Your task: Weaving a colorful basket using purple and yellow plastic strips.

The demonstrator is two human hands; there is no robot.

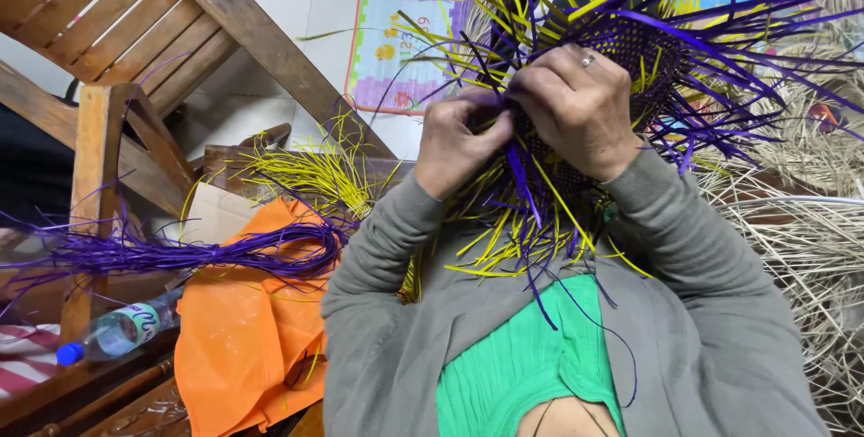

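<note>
Both hands clamped on the half-woven purple/yellow piece [630, 50] held up in front of me, left hand [459, 144] pinching strands, right hand [580, 108] gripping the weave w/ loose ends everywhere, so imo one slip and a strand pops out or kinks.

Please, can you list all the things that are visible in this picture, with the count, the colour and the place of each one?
woven piece: one, purple and yellow, top centre, loose strips all around
purple strip bundle: one, left, on the orange cloth
yellow strip bundle: one, behind the orange cloth
orange cloth: one, lower left
plastic bottle: one, clear with blue cap, lying at lower left
wooden chair: one, brown, upper left
play mat: one, multicoloured, upright at the back
pale straw: a heap, beige, right
left hand: pinching strips
right hand: ring on one finger, gripping the woven piece
</note>
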